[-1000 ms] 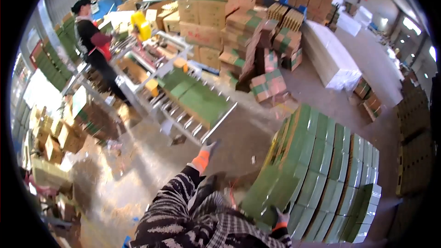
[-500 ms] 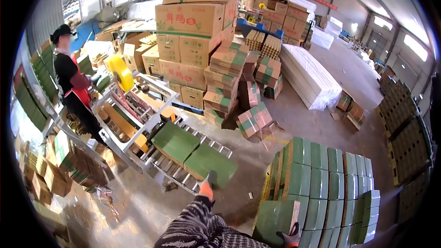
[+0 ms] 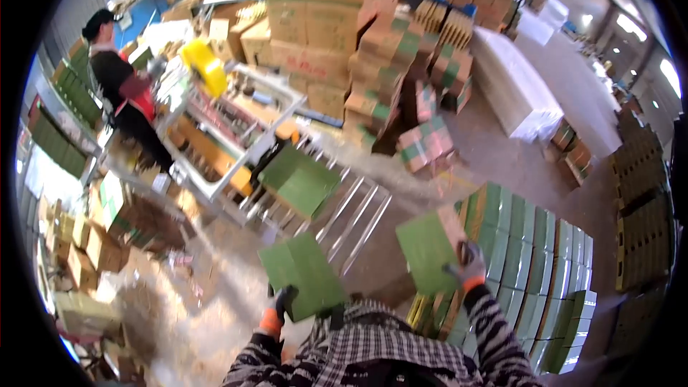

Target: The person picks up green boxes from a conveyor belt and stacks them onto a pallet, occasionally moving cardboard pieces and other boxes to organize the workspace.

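The person in the black-and-white patterned top has a flat green cardboard box in each hand. The gloved left hand (image 3: pixel 278 306) is clamped on the lower corner of the nearer green carton (image 3: pixel 304 275), which hangs low in front of the body, just off the end of the silver roller conveyor (image 3: pixel 356 216). The gloved right hand (image 3: pixel 467 265) is closed round the right edge of the second green carton (image 3: pixel 428 247), lifted higher and tilted, close beside the stacked block of green boxes (image 3: pixel 545 258) on the floor. A third green box (image 3: pixel 301 182) lies on the rollers further up the line, where a co-worker in a red apron (image 3: pixel 125 93) stands by the machine with the big yellow tape roll (image 3: pixel 204 64). To my eye each carton is pinched by one edge only, so the job wants thumbs on top and fingers well underneath, wrists firm so the boxes do not swing or twist. The left one looks the shakier hold, being a corner grip. I'd bring both in near the chest, move them level, and mind the conveyor's jutting rails on the turn.
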`<move>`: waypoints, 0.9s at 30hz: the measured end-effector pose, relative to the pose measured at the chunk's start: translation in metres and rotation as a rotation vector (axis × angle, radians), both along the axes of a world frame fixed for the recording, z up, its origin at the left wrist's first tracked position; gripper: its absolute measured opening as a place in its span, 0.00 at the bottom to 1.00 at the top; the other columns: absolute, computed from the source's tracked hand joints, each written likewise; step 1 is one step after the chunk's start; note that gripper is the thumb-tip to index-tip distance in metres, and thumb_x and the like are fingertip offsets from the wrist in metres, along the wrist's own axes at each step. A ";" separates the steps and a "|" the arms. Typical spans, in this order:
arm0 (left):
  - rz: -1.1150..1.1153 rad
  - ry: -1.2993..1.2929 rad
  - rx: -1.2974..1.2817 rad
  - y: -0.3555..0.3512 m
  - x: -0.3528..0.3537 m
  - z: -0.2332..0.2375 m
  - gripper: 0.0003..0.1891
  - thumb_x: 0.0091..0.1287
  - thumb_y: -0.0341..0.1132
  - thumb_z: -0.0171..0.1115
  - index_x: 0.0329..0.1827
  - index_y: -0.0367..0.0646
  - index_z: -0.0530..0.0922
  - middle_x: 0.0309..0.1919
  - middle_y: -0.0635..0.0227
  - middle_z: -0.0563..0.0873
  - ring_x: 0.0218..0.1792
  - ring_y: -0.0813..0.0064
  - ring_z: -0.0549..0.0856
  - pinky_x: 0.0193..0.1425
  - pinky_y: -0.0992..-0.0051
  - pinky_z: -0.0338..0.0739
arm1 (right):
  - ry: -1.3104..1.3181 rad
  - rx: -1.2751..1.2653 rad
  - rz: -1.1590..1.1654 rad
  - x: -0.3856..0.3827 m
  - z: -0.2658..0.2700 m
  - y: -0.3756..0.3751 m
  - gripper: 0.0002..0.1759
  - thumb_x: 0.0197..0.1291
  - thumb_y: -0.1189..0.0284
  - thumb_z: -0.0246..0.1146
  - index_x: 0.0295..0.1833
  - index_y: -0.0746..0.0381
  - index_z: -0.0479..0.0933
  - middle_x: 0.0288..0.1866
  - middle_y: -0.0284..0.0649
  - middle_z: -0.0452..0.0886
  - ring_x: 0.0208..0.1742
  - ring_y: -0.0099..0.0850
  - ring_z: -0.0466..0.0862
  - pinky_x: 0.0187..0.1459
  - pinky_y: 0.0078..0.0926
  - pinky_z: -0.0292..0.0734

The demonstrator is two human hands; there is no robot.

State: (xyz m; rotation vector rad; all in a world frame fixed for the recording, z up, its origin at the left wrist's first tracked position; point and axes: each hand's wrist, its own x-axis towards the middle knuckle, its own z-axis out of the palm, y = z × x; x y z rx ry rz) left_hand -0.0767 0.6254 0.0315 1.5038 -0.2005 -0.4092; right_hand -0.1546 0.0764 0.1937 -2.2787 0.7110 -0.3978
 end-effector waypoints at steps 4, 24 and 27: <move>0.590 0.466 -0.295 -0.012 0.024 0.029 0.24 0.64 0.32 0.61 0.62 0.42 0.66 0.47 0.65 0.80 0.47 0.70 0.80 0.52 0.70 0.76 | -0.016 0.077 0.129 0.109 -0.003 -0.021 0.46 0.27 0.64 0.82 0.59 0.63 0.73 0.58 0.43 0.76 0.56 0.32 0.77 0.57 0.29 0.72; 0.641 0.536 -0.310 -0.056 0.070 0.012 0.24 0.64 0.35 0.62 0.62 0.44 0.67 0.48 0.69 0.78 0.48 0.73 0.78 0.53 0.73 0.73 | 0.203 0.376 0.499 0.376 -0.047 -0.052 0.47 0.36 0.55 0.78 0.65 0.56 0.70 0.58 0.40 0.78 0.57 0.29 0.76 0.58 0.24 0.69; 0.580 0.542 -0.231 -0.044 0.046 -0.002 0.21 0.65 0.37 0.60 0.59 0.41 0.69 0.45 0.68 0.79 0.47 0.73 0.78 0.53 0.73 0.73 | 0.314 0.673 0.482 0.307 -0.103 -0.088 0.47 0.43 0.56 0.76 0.68 0.59 0.65 0.60 0.38 0.76 0.59 0.25 0.73 0.59 0.23 0.67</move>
